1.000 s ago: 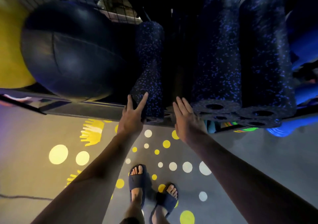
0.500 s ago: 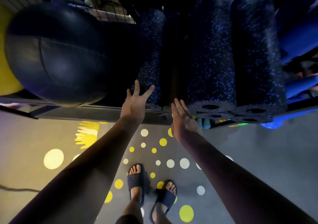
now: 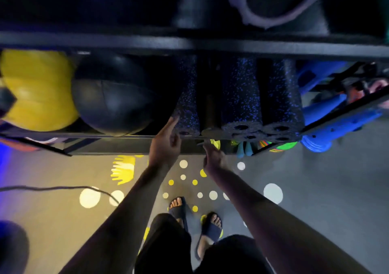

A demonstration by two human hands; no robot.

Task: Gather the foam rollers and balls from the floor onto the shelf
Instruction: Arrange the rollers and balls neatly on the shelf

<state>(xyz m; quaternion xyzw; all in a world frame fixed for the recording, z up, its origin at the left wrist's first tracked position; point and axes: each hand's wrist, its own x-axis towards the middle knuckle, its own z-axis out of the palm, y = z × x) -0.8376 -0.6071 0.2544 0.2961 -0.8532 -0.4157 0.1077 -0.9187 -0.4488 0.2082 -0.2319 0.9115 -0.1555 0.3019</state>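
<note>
Noted left hand (image 3: 166,147) raised to the shelf lip, index fingertip touching the near side of a narrow black foam roller flecked with blue (image 3: 187,105), remaining fingers loosely bent, gripping nothing. Noted right hand (image 3: 212,158) just below the lip, apart from the left, nothing visible in it; too blurred to tell fingers straight or curled.

Logged dark shelf (image 3: 105,136), with a second dark board above. Logged grey floor (image 3: 315,185) beneath, printed with yellow and white dots, thin cable (image 3: 52,188) trailing at left. Dim room, blue glow at the edges.

Recorded narrow roller lying lengthwise on the shelf, end at the lip, small hole in the end face. Right of it, past a gap: two thicker speckled black foam rollers (image 3: 240,97) side by side atop more of the same, holed ends outward. Left of it: large dark grey ball (image 3: 111,103), then yellow ball (image 3: 35,90), both on the shelf.
</note>
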